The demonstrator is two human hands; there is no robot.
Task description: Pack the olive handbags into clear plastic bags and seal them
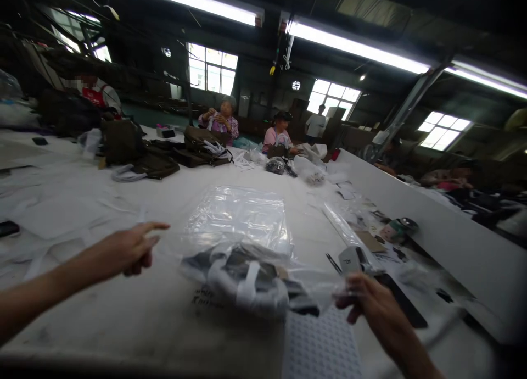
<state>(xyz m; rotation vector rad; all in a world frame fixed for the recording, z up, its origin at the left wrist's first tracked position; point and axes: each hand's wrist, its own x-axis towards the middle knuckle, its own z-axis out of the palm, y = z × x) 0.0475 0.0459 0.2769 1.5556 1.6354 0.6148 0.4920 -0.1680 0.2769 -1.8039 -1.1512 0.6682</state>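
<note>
A clear plastic bag (263, 247) lies in front of me, with a dark bag with pale grey straps (247, 283) inside it, smeared by motion. My right hand (370, 299) pinches the plastic bag's right end between thumb and fingers. Off the plastic bag's left side is my left hand (134, 251); its index finger points out, the thumb stands apart and the other fingers are loosely bent, with nothing visible in them. Just beyond the wrapped bag lies a stack of flat clear plastic bags (242, 208).
The white table (135, 318) carries a sheet of round stickers (321, 346), a pale handheld device (349, 259), a black flat object (401, 299) and a jar (399, 229). Dark bags (156, 162) lie farther back, where several people work. A white partition (432, 236) runs along the right.
</note>
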